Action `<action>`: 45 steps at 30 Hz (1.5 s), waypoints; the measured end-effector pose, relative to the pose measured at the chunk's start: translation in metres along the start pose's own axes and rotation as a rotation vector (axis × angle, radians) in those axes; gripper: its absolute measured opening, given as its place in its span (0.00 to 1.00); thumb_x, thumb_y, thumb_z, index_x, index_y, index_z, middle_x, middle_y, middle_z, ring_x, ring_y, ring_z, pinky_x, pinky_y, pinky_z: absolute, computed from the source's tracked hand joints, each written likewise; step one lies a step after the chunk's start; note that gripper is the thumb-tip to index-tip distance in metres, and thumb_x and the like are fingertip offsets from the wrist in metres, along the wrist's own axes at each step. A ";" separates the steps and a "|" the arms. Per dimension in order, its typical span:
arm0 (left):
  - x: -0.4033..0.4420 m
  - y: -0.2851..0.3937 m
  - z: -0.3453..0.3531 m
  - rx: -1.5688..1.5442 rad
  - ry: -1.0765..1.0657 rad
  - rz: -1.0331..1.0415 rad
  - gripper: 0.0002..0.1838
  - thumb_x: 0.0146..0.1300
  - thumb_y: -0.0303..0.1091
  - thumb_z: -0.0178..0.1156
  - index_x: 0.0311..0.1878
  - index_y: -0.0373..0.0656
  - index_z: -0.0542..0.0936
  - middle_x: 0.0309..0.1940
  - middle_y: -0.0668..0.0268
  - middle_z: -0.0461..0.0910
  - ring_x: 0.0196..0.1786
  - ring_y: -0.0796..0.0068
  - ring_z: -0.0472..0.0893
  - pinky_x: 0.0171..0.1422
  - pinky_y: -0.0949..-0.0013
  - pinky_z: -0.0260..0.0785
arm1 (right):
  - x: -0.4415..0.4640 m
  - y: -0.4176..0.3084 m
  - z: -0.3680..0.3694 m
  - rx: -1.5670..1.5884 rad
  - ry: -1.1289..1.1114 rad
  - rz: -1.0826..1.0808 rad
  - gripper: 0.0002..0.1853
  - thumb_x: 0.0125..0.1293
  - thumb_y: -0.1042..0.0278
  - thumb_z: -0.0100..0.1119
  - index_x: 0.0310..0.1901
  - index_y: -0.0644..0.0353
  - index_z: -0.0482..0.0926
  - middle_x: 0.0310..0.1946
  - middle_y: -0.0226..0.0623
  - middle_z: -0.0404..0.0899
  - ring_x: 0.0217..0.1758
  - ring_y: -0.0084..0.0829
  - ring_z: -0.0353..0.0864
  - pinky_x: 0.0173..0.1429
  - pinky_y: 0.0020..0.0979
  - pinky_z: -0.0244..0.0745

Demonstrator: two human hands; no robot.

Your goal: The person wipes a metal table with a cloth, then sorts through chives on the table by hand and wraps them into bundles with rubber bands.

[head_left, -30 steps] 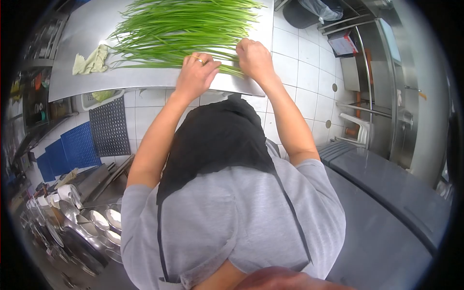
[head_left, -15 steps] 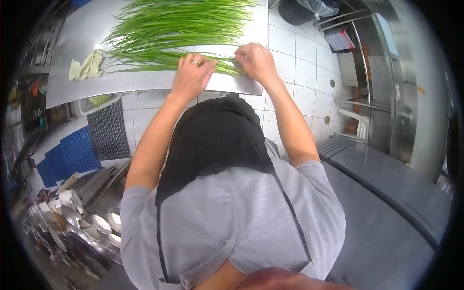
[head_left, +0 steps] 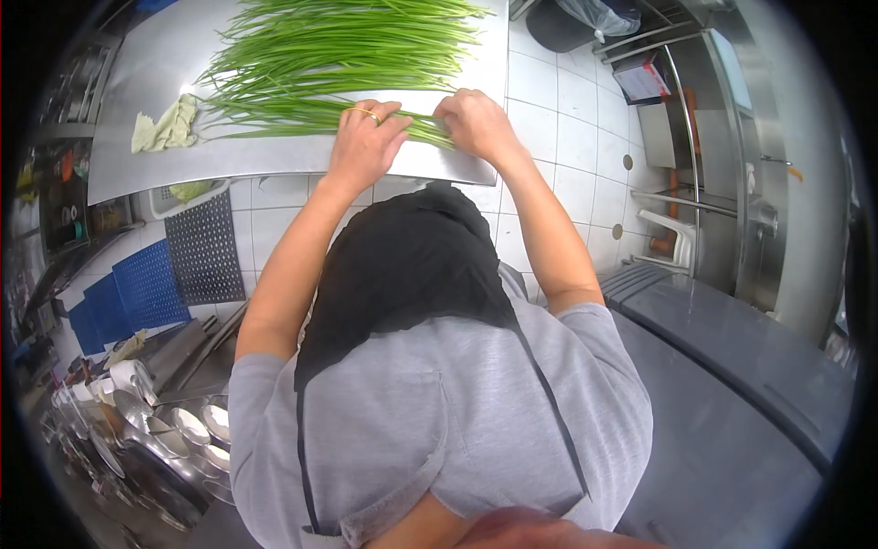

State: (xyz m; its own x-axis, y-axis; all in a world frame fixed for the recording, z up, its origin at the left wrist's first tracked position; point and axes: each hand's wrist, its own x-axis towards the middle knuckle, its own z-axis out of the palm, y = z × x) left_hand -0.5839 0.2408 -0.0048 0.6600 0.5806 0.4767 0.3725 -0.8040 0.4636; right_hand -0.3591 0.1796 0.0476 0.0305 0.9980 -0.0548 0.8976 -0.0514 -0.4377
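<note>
Working, seemingly, at gathering and evening the front bunch of green stalks (head_left: 425, 131), lying along the near side of the steel table (head_left: 247, 163), closer to the body than the larger spread (head_left: 347, 50). Curving the left hand (head_left: 366, 137) over the bunch, fingers loosely bent (not showing from above whether truly gripping). Curling the right hand (head_left: 474, 123) in at the stalk ends, hiding the fingertips, so leaving any hold impossible to tell. Probably calling next for keeping those ends level while drawing the bunch snug.

From where I'm standing, stalks (head_left: 347, 57) lie along the tabletop (head_left: 256, 158), with a cloth (head_left: 166, 128) on its left part. Beyond its right edge stands a bin (head_left: 547, 27); below its near-left edge are a basket (head_left: 203, 201) and mat (head_left: 203, 252).
</note>
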 end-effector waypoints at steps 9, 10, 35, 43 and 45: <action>0.014 -0.008 0.009 0.101 0.067 -0.032 0.13 0.63 0.33 0.71 0.51 0.49 0.89 0.55 0.68 0.87 0.60 0.58 0.80 0.63 0.54 0.67 | -0.006 0.001 -0.010 0.109 0.056 -0.014 0.12 0.67 0.60 0.69 0.46 0.55 0.92 0.43 0.44 0.87 0.52 0.49 0.85 0.57 0.47 0.80; 0.015 -0.009 0.010 0.104 0.060 -0.038 0.13 0.63 0.32 0.71 0.51 0.49 0.88 0.54 0.68 0.87 0.59 0.59 0.80 0.62 0.55 0.67 | -0.005 0.007 -0.005 0.090 0.062 -0.023 0.13 0.67 0.59 0.70 0.47 0.55 0.91 0.43 0.43 0.87 0.52 0.48 0.85 0.57 0.46 0.80; 0.031 0.004 -0.005 0.153 -0.060 -0.059 0.22 0.61 0.28 0.69 0.60 0.48 0.87 0.59 0.70 0.85 0.57 0.59 0.80 0.61 0.55 0.68 | 0.022 0.046 -0.006 0.172 0.136 -0.042 0.05 0.65 0.67 0.68 0.37 0.56 0.88 0.34 0.41 0.85 0.43 0.47 0.85 0.49 0.48 0.81; 0.034 0.001 -0.010 0.064 0.016 -0.026 0.16 0.62 0.29 0.70 0.54 0.46 0.87 0.51 0.68 0.86 0.52 0.61 0.81 0.57 0.57 0.68 | 0.050 0.029 0.004 0.062 0.288 -0.111 0.03 0.64 0.69 0.69 0.38 0.56 0.87 0.36 0.40 0.84 0.46 0.47 0.83 0.51 0.48 0.80; 0.032 -0.005 -0.004 0.071 0.062 -0.047 0.16 0.63 0.28 0.70 0.55 0.46 0.87 0.50 0.67 0.86 0.51 0.60 0.81 0.57 0.57 0.69 | 0.050 0.024 0.001 0.040 0.275 -0.091 0.03 0.65 0.69 0.69 0.38 0.56 0.87 0.36 0.40 0.84 0.46 0.47 0.84 0.51 0.48 0.80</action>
State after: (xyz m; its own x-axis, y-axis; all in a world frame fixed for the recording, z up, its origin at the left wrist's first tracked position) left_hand -0.5673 0.2638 0.0116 0.5999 0.6232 0.5016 0.4490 -0.7813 0.4337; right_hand -0.3359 0.2281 0.0336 0.0736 0.9706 0.2290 0.8840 0.0428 -0.4654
